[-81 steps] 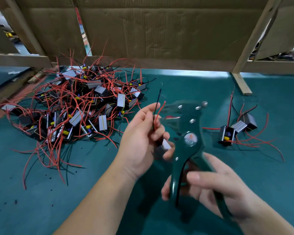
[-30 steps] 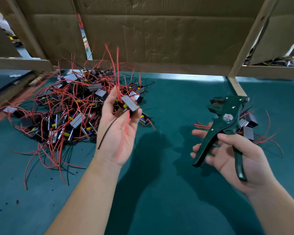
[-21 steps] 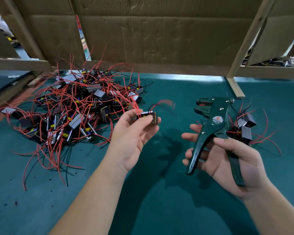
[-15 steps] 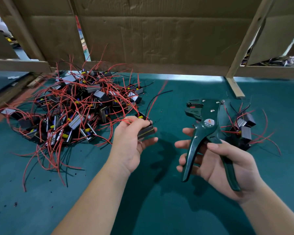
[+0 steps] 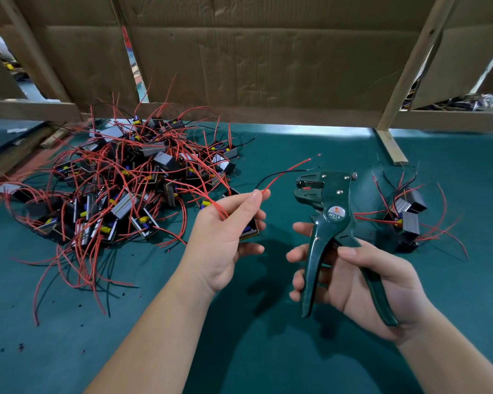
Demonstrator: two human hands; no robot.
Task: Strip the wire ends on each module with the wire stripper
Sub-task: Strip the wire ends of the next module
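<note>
Two hands are above the green table [image 5: 268, 351]. The left hand [image 5: 222, 237] holds one module [image 5: 249, 231] in curled fingers and pinches its red wire [image 5: 302, 164] and black wire [image 5: 279, 172] between thumb and forefinger; the wire ends lie just beside the head of the wire stripper [image 5: 333, 214]. The right hand [image 5: 362, 280] grips the stripper's spread handles. A pile [image 5: 125, 189] of modules lies at the left.

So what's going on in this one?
A person is stripping module wire ends. The left hand holds a small module and pinches its red and black wires, aimed toward the green wire stripper gripped in the right hand; they are not in its head yet. A large module pile lies left, a few modules right.
</note>
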